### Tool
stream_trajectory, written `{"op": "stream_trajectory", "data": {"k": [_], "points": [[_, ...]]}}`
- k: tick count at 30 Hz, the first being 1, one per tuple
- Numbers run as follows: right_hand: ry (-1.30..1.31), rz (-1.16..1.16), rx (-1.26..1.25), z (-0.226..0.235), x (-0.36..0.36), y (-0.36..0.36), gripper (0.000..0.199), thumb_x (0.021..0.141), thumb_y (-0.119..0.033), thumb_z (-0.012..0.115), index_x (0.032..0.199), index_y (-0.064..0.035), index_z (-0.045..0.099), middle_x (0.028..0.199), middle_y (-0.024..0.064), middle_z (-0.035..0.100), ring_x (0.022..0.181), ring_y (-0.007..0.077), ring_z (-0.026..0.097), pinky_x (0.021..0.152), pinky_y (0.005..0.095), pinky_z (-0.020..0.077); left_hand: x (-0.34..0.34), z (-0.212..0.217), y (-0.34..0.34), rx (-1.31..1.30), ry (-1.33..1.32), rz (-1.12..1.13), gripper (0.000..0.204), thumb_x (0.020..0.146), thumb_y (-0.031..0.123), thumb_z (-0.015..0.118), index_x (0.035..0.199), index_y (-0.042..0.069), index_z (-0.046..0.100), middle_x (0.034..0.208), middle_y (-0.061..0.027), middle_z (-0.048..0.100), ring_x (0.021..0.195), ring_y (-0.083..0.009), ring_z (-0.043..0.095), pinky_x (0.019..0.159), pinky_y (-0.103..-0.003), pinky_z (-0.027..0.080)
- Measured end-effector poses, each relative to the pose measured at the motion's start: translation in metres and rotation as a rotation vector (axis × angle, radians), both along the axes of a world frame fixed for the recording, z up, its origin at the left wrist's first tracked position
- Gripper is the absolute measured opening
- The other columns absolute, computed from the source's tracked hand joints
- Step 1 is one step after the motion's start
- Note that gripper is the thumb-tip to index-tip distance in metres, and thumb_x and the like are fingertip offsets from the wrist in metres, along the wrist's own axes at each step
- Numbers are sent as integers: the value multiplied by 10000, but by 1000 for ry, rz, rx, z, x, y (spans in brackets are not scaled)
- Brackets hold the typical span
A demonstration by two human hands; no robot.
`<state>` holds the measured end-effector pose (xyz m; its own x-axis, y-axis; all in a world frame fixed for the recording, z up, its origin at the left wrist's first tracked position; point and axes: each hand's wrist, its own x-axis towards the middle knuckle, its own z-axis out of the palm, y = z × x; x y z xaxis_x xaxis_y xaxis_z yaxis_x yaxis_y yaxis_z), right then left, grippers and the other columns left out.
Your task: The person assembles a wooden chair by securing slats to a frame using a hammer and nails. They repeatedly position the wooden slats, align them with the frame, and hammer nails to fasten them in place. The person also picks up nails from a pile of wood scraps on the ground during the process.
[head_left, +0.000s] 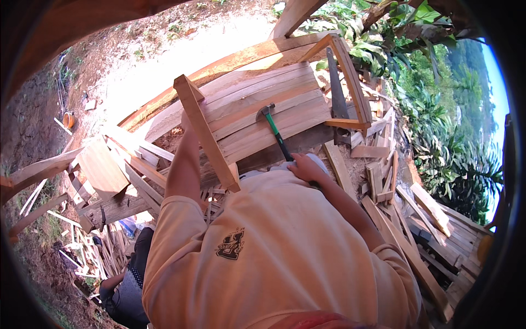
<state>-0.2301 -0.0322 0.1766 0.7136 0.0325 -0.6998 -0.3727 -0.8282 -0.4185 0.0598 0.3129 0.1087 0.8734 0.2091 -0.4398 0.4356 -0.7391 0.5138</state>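
Note:
My left hand (189, 118) reaches up to a narrow wooden frame (205, 137) standing on the bench and grips it from its far side. Most of those fingers are hidden behind the wood. My right hand (307, 167), close to my body, is closed round the black grip of a claw hammer (272, 127) with a green shaft. The hammer's head rests over the bench planks (301, 104). A handsaw (335, 82) lies at the bench's right end, inside another angled wooden frame (350, 82).
A long beam (219, 68) runs along the bench's far edge. To the left are a square board (102, 167) and loose strips. Offcuts and planks (405, 252) pile up at the right. Another person's shoe (118, 299) shows at lower left. Leafy plants (438, 126) grow at right.

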Motion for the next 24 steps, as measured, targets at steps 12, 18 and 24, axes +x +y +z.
{"op": "stream_trajectory", "data": {"k": [12,18,24], "points": [[-5,148,49,-55,44,-23,558,943,-386,677,1291,46,615,1205,277,685,1155,413,653,999,474,514,-156,-12,106,-116,29,303,500,967,403,619,709,-22,671,587,-126,611,628,-255,658,654,-436,499],[72,114,116,-61,56,-8,441,941,-372,682,1080,45,661,1074,273,711,1060,419,680,892,475,536,-235,-18,124,-150,202,556,445,971,437,623,843,21,716,569,-82,552,507,-231,572,492,-393,464],[-63,155,257,-94,64,-11,428,897,-397,722,909,30,690,922,246,713,942,402,697,808,464,534,-286,-36,132,-269,252,677,448,974,450,617,865,26,710,626,-83,561,487,-226,553,443,-365,427]]}}
